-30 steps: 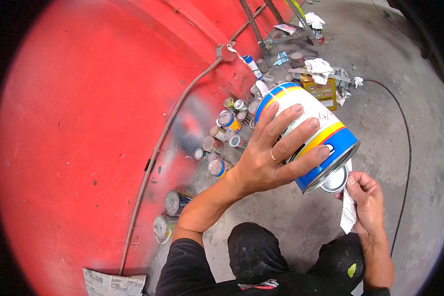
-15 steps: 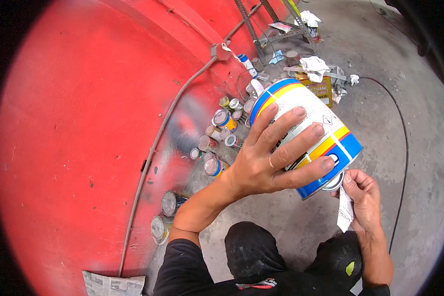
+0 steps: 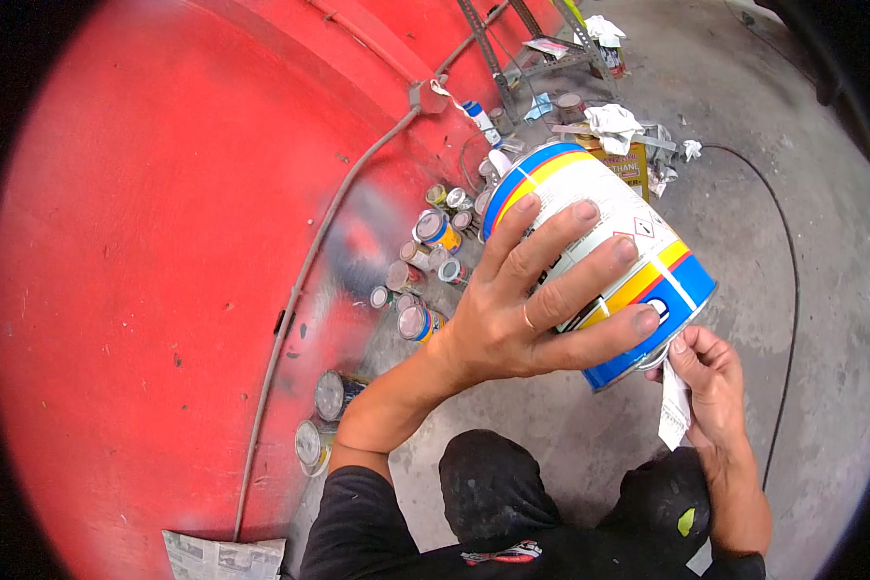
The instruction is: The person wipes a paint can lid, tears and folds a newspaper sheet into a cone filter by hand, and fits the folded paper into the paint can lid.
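A large blue, white and yellow can [image 3: 638,237] is tilted in front of me. My left hand [image 3: 536,300] lies across its side with the fingers spread and pressed on the label, holding it. Below the can's lower rim, my right hand [image 3: 710,382] pinches a strip of white printed paper [image 3: 675,406] that hangs down. A small round metal lid or can end [image 3: 655,359] shows only in part between the big can's rim and my right fingertips; the rest is hidden.
Several used paint cans [image 3: 437,232] stand along the red wall [image 3: 164,242] at the left. Beyond the large can are a yellow thinner tin [image 3: 628,166], crumpled white paper [image 3: 612,126] and a metal rack [image 3: 551,66]. A dark hose [image 3: 789,251] curves over the floor at right.
The large can has tilted so its bottom end faces away and more of its side shows. The small round metal piece is now mostly covered. Both hands keep their hold.
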`<state>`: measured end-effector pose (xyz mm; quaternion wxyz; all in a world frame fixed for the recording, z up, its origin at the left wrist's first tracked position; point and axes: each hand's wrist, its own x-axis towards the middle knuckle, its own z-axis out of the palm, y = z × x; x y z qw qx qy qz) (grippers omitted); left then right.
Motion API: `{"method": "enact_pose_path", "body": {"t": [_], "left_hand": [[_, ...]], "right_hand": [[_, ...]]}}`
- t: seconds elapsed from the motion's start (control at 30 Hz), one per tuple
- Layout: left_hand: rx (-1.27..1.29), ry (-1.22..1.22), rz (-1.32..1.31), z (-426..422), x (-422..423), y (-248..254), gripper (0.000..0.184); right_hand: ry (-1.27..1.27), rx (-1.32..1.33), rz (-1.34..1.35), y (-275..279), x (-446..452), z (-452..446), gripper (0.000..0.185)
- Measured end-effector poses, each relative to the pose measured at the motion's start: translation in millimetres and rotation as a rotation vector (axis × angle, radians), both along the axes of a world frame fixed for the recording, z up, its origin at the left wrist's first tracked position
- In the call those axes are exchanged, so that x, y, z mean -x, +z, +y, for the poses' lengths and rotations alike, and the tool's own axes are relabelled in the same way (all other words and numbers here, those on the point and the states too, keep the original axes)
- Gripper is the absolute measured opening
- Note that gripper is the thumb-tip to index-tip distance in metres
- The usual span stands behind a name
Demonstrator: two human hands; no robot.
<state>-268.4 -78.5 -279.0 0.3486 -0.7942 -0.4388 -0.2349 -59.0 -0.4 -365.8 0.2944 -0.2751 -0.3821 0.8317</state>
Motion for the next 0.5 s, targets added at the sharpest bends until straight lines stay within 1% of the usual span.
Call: {"method": "enact_pose_path", "body": {"t": [0.5], "left_hand": [[-0.040, 0.022, 0.004, 0.7, -1.3, 2.6, 0.060]], "right_hand": [[0.001, 0.011, 0.007, -2.8, -0.2, 0.7, 0.010]]}}
